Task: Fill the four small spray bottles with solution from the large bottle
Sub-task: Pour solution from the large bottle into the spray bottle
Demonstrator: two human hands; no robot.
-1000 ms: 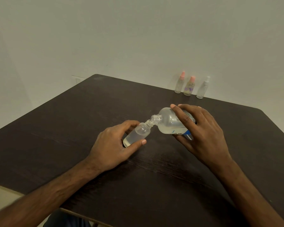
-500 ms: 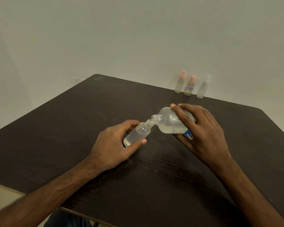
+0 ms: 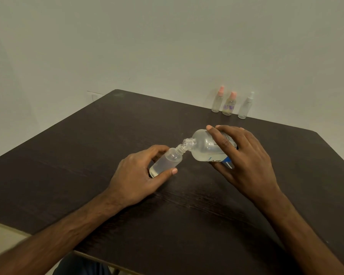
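Observation:
My left hand (image 3: 135, 175) grips a small clear uncapped bottle (image 3: 167, 161), tilted with its neck up to the right; a little liquid lies in its base. My right hand (image 3: 244, 157) holds the large clear bottle (image 3: 205, 148) on its side, its open mouth meeting the small bottle's neck. The large bottle has a blue-and-white label mostly under my fingers. Three small spray bottles stand at the table's far edge: one with a pink cap (image 3: 216, 102), a second pink-capped one with a purple print (image 3: 229, 104), and a white-capped one (image 3: 246, 106).
The dark wooden table (image 3: 87, 155) stands against a pale wall, with its corner at the far left. Its near edge runs along the bottom left. The small bottle's cap is not in sight.
Both hands and the two bottles stay almost where they were. The mouths remain together.

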